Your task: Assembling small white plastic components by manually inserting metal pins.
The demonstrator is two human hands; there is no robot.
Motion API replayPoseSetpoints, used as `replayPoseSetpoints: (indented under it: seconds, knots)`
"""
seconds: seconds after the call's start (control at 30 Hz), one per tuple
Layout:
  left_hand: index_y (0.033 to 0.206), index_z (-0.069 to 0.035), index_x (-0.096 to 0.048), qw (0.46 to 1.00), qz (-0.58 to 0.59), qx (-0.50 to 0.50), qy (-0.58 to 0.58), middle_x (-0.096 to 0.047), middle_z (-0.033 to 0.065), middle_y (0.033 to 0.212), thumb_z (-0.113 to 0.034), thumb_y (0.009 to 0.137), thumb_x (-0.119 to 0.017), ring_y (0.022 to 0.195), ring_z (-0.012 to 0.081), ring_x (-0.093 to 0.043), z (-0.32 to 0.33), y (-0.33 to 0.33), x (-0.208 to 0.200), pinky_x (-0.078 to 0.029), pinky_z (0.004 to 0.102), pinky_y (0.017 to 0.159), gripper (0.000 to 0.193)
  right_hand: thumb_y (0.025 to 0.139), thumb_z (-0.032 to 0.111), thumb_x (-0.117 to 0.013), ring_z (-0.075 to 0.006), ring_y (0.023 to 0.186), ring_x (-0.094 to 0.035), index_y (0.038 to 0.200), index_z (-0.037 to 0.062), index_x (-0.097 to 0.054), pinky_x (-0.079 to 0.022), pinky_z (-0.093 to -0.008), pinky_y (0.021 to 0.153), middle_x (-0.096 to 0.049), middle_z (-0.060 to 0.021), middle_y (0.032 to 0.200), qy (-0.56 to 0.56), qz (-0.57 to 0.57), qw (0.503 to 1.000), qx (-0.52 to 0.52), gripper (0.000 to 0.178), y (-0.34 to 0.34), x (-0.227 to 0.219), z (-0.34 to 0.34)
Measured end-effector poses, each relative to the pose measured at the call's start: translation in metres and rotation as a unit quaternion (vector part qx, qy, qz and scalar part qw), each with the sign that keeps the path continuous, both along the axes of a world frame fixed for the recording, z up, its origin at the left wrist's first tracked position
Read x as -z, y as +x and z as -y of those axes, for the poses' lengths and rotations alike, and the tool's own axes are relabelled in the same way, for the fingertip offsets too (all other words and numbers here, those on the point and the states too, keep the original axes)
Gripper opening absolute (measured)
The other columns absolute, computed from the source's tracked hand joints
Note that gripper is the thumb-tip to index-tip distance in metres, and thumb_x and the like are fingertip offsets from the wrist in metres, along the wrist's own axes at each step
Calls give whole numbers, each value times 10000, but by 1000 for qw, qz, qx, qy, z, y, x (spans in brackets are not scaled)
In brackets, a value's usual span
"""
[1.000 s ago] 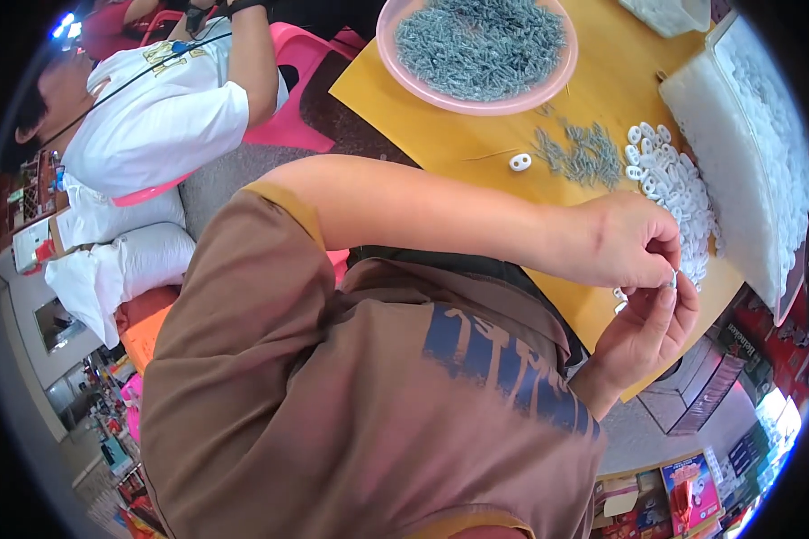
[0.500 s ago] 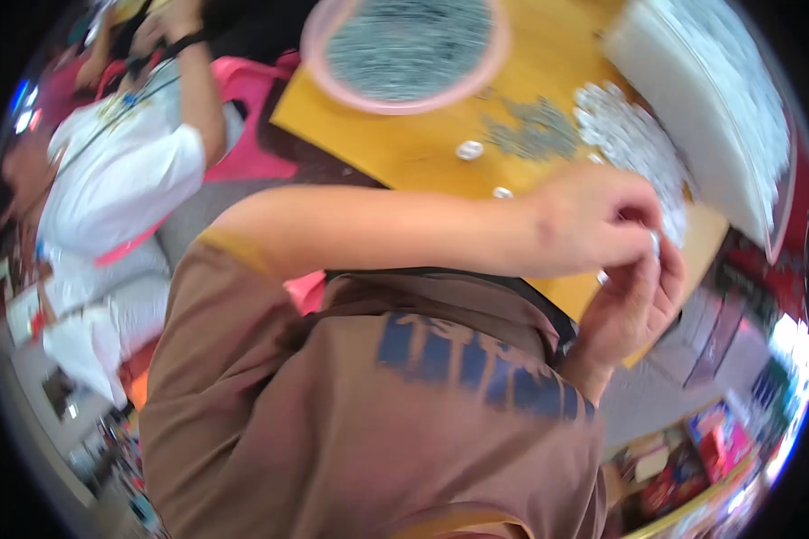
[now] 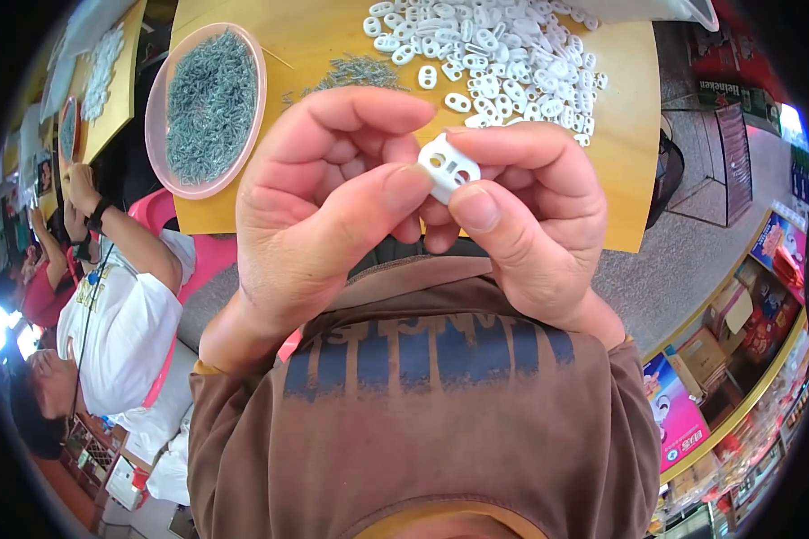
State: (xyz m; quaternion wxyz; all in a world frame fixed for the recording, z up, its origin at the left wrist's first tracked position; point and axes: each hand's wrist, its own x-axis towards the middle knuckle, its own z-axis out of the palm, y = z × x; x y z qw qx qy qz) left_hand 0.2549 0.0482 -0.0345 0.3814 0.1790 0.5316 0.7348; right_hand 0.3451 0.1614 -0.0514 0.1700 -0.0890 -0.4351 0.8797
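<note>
Between both hands, in front of my chest, is a small white plastic cord lock (image 3: 450,168) with two holes and a grey bit showing between them. My left hand (image 3: 319,193) pinches its left side with thumb and fingers. On the other side my right hand (image 3: 544,202) grips it with thumb and forefinger. Just beyond the hands lies a loose pile of small grey metal springs (image 3: 360,74), partly hidden by my left fingers. A large heap of similar white plastic pieces (image 3: 512,54) spreads over the far side of the table.
A pink basin (image 3: 259,108) full of grey springs stands at the left of the yellow wooden table (image 3: 625,135). At the far left a person in a white shirt (image 3: 121,314) sits by another table. Boxes (image 3: 706,355) fill a shelf at the right.
The view has turned, so the table and hands now appear nearer the middle. My hands have come in front of my chest, and the white cord lock between them now shows clearly.
</note>
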Motion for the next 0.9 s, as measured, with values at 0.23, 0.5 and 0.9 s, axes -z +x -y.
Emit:
replayPoseSetpoints:
  seconds: [0.23, 0.5, 0.9]
  knots:
    - [1053, 36, -445, 999, 38, -16, 11, -556, 56, 763, -93, 790, -554, 579, 63, -486, -9, 8, -1, -384, 157, 499, 313, 794, 113, -574, -112, 629, -546, 978, -7, -491, -454, -208, 500, -576, -96, 781, -65, 19, 998, -20, 235, 2, 2, -7]
    - [1074, 18, -450, 997, 80, 7, 8, -537, 51, 809, 4, 792, -532, 642, 75, -504, -5, 2, 7, -435, 185, 585, 294, 810, 48, -555, -89, 723, -568, 1000, -4, -485, -453, -173, 590, -589, -68, 846, -86, -5, 995, -45, 209, 3, 10, -11]
    - [1019, 18, -486, 995, 84, -15, -60, -552, 50, 844, -54, 814, -523, 716, 85, -513, 7, -3, 36, -425, 205, 647, 221, 774, 16, -569, -116, 711, -517, 1009, -12, -538, -418, -230, 658, -554, -63, 819, 300, 58, 951, -52, 239, 3, 28, -19]
